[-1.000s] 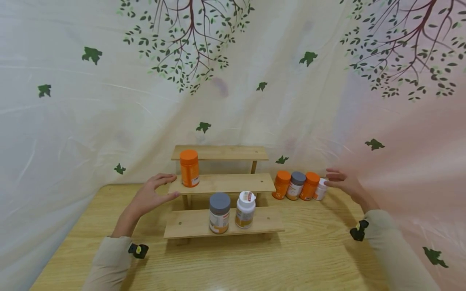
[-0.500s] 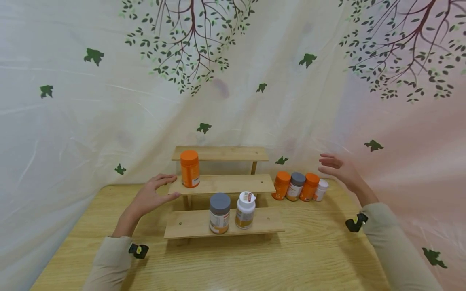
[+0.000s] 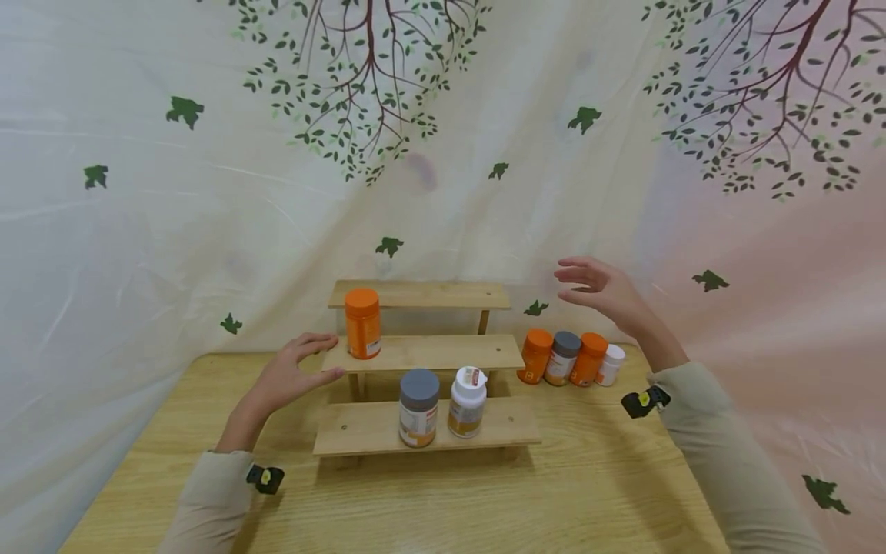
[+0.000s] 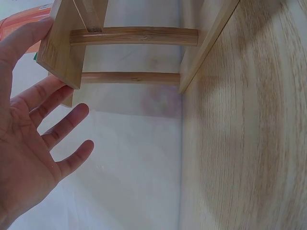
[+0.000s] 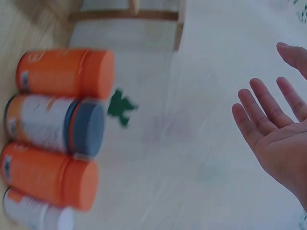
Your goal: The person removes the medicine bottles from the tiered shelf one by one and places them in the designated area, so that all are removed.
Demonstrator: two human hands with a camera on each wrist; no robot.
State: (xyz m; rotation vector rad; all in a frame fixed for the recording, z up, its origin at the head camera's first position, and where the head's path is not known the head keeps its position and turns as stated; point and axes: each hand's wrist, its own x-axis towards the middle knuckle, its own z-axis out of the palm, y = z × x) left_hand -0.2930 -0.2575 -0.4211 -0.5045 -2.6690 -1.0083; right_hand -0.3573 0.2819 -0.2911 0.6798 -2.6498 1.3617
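Rack [image 3: 429, 352] touching left grip [image 3: 285, 375], bottles [image 3: 564, 358] below right grip [image 3: 604, 291]

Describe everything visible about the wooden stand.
The wooden stand looks pale: three flat boards stepping up toward the back on thin supports. It stands upright on the table. The left hand touches its middle board's left end, where an orange jar stands; a grey-lidded jar and white-capped bottle stand on the lowest.
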